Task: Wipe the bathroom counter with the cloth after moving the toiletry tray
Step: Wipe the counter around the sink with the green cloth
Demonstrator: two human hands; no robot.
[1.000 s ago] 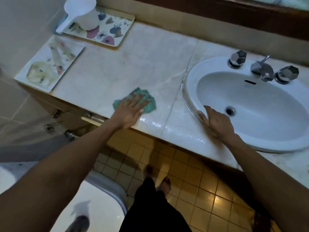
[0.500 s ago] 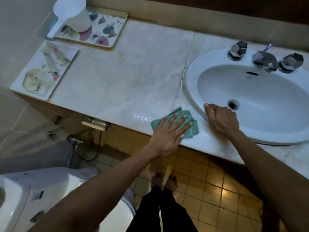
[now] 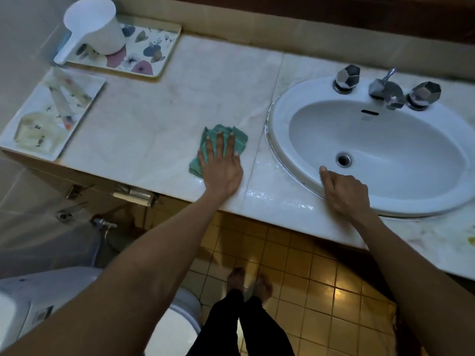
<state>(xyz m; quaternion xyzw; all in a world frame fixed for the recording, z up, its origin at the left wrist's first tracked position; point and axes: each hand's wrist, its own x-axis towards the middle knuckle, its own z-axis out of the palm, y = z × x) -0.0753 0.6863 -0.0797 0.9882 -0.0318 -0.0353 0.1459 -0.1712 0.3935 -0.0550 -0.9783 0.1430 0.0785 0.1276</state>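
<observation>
While the left hand presses flat on the green cloth — fingers spread and extended, palm down, pinning the cloth rather than gripping it — the right hand rests on the near rim of the white sink, fingers loosely curled over the edge and holding nothing. The cloth lies bunched on the marble counter, just left of the seam and near the sink's left edge. A wet sheen marks the front strip of the counter between the two hands. The white toiletry tray, carrying tubes and a clear packet, sits at the far left end, well apart from the cloth; beside it, at the back corner, a floral tray bears a white plastic dipper.

The step in hand appears to be wiping. To do it well, keep the palm weight even so the cloth does not fold under, overlap each pass, and work toward the dry-looking left stretch — stopping short of the trays. The brace on the sink rim should steady the reach.
</observation>
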